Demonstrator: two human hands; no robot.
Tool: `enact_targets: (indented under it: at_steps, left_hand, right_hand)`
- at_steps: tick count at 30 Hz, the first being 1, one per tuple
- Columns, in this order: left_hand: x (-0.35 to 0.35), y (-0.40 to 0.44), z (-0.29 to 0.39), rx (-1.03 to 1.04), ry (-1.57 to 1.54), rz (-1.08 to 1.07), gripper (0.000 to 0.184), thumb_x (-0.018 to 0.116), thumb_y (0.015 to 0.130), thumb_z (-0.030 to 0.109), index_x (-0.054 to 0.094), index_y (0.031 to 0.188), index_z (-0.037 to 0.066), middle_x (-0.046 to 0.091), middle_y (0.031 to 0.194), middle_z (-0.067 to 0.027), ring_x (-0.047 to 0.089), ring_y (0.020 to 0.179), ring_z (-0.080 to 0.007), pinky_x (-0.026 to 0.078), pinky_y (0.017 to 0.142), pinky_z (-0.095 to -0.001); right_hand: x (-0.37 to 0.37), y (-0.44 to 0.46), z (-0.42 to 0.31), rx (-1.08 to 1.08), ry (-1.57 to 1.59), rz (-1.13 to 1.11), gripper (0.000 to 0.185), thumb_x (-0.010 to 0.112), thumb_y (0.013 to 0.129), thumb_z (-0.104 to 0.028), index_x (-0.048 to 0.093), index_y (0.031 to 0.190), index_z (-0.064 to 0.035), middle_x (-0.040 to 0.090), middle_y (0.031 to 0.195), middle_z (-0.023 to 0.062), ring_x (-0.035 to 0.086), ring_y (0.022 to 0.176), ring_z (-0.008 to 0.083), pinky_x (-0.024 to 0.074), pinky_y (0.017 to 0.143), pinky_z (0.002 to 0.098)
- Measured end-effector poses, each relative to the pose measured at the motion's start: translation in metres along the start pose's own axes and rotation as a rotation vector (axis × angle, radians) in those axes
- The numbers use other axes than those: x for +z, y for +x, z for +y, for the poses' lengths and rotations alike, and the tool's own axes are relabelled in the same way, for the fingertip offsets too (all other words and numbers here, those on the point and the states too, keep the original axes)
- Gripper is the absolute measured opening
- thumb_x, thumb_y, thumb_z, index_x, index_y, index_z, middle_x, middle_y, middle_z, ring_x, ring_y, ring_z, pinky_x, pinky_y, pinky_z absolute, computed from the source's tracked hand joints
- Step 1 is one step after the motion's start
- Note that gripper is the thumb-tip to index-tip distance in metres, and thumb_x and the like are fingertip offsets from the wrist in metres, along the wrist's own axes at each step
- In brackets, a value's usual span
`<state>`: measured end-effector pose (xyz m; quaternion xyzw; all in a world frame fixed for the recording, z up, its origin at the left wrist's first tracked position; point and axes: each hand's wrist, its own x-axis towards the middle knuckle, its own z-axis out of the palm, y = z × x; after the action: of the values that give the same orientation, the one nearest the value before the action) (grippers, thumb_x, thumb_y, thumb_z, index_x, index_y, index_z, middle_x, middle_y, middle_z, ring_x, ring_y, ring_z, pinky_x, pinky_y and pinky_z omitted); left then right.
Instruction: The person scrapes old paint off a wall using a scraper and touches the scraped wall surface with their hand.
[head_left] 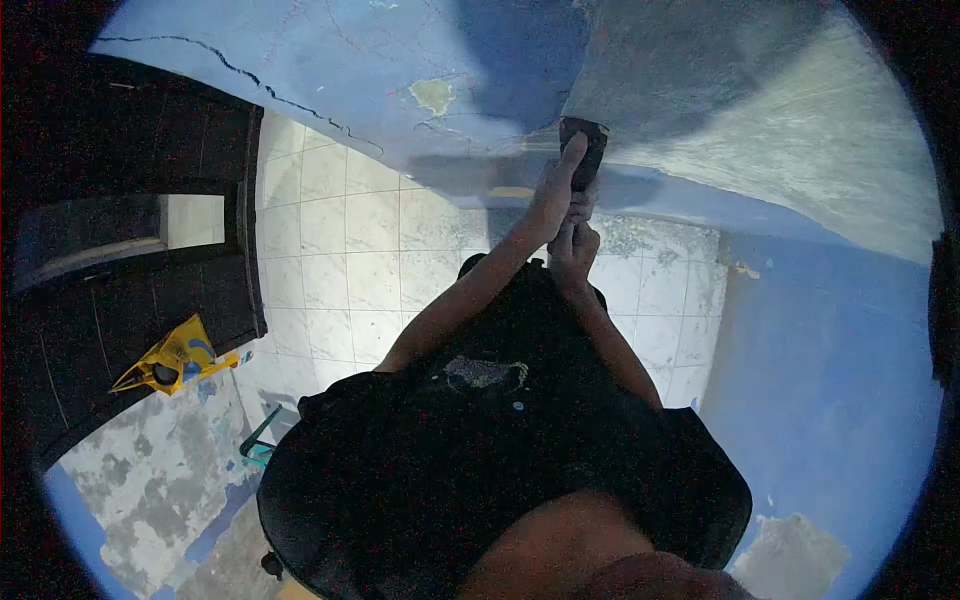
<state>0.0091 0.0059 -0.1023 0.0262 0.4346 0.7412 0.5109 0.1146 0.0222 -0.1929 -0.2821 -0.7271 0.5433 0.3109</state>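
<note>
A dark, block-headed hand tool (590, 150) is held against the wall (480, 130), at the border between blue paint and a bare grey patch (660, 90). It resembles a scraper, but its working edge is not clear. My left hand (552, 200) is closed around its upper part, with the thumb lying along the back. Just below, my right hand (573, 255) is wrapped round the lower end. Most of the handle is hidden by my fingers.
White floor tiles (372, 230) with dusty grey specks lie below the wall. A dark door (130, 160) stands at left, near a hanging yellow bag (185, 350). Behind my left side is a teal-framed object (258, 448). Another blue wall (830, 350) rises at right.
</note>
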Motion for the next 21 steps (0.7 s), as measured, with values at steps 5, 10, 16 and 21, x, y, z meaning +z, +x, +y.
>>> enact_targets:
  at_steps: [5, 10, 16, 21]
  left_hand:
    - [0.005, -0.011, 0.009, 0.002, 0.039, 0.026, 0.057, 0.054, 0.081, 0.065, 0.049, 0.067, 0.010, 0.043, 0.050, 0.0024, 0.038, 0.035, -0.0069, 0.028, 0.032, -0.0224]
    - [0.005, -0.004, 0.004, 0.043, 0.057, 0.079, 0.058, 0.053, 0.082, 0.064, 0.048, 0.064, 0.009, 0.043, 0.049, 0.0026, 0.036, 0.034, -0.0067, 0.028, 0.032, -0.0226]
    - [0.009, -0.005, 0.006, 0.066, 0.104, 0.118, 0.061, 0.055, 0.079, 0.067, 0.048, 0.062, 0.009, 0.041, 0.048, 0.0031, 0.036, 0.033, -0.0065, 0.027, 0.031, -0.0232]
    - [0.018, -0.014, 0.017, 0.058, 0.086, 0.136, 0.064, 0.055, 0.077, 0.070, 0.048, 0.062, 0.009, 0.040, 0.048, 0.0032, 0.035, 0.034, -0.0067, 0.026, 0.032, -0.0231]
  right_hand:
    - [0.003, -0.001, -0.015, 0.089, 0.035, -0.004, 0.037, 0.050, 0.092, -0.021, 0.052, 0.064, 0.0029, 0.055, 0.053, 0.0174, 0.057, 0.046, 0.0244, 0.0368, 0.043, 0.0380]
    - [0.006, -0.005, 0.009, 0.017, -0.053, 0.023, 0.032, 0.051, 0.090, -0.018, 0.053, 0.065, 0.0027, 0.054, 0.052, 0.0164, 0.055, 0.046, 0.0253, 0.0361, 0.043, 0.0394]
    - [0.002, -0.003, -0.008, 0.016, -0.005, -0.002, 0.027, 0.052, 0.089, -0.018, 0.055, 0.072, 0.0024, 0.054, 0.053, 0.0158, 0.053, 0.045, 0.0260, 0.0360, 0.043, 0.0399]
    - [-0.002, 0.001, 0.001, -0.178, -0.138, -0.043, 0.023, 0.050, 0.090, -0.018, 0.058, 0.081, 0.0020, 0.056, 0.054, 0.0148, 0.056, 0.045, 0.0259, 0.0379, 0.043, 0.0381]
